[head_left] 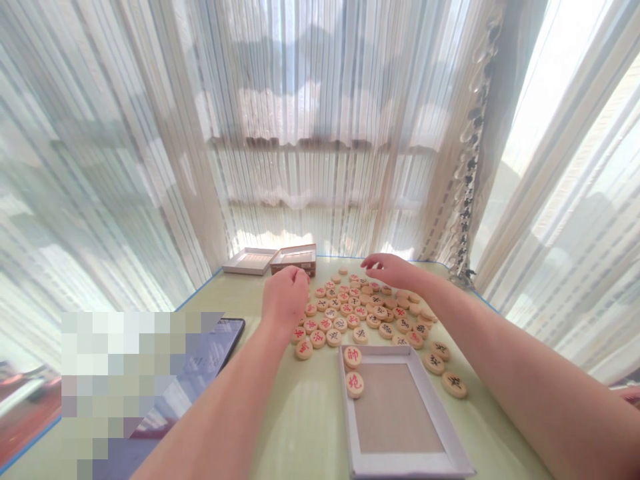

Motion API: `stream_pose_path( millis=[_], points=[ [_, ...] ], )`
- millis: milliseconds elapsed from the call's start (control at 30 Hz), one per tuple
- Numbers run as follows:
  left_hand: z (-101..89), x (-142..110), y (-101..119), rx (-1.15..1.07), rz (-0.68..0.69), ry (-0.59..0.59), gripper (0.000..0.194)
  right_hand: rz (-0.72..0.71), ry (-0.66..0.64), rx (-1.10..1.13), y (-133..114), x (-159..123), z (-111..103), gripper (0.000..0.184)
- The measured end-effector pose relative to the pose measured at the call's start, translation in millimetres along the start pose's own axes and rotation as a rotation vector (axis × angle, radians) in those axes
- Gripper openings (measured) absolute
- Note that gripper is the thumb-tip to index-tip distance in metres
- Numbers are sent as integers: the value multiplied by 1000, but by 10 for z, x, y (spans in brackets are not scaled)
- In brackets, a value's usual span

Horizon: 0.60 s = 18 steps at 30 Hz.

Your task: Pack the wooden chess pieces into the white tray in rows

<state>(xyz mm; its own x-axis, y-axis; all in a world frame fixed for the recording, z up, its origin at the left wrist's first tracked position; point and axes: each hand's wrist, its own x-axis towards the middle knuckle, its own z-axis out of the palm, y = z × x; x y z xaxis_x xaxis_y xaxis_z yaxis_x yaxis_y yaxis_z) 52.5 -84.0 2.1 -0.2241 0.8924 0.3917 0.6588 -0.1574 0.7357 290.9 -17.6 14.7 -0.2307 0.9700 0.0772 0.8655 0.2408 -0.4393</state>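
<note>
Many round wooden xiangqi pieces (346, 308) with red or black characters lie spread over the table, some face down. At the left edge of the spread, my left hand (286, 293) is closed with its fingers curled; whatever they hold, if anything, is hidden behind the hand. Over the far right part of the pieces hovers my right hand (390, 270), its bent fingers apart from the thumb and nothing seen in them. A shallow white-rimmed box tray (435, 413) lies in front, with two red-marked pieces (353, 357) in its far left corner, one nearer than the other.
At the back left stand a shallow box lid (245, 260) and a brown-sided box (311, 269). A tablet-like device (220, 340) lies at left, partly pixelated. The light green table (295, 407) has a blue edge, with striped sheer curtains (320, 167) behind.
</note>
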Motion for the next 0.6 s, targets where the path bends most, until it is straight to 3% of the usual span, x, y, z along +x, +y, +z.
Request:
stream_pose_path(
  millis=[133, 267, 600],
  points=[
    [8, -2, -18, 2, 14, 0, 29, -193, -72, -145, -132, 5, 184, 44],
    [19, -3, -30, 23, 29, -2, 28, -200, -177, -161, -187, -30, 296, 52],
    [8, -4, -10, 34, 87, -9, 30, -279, 9, -109, -213, -24, 373, 47]
  ],
)
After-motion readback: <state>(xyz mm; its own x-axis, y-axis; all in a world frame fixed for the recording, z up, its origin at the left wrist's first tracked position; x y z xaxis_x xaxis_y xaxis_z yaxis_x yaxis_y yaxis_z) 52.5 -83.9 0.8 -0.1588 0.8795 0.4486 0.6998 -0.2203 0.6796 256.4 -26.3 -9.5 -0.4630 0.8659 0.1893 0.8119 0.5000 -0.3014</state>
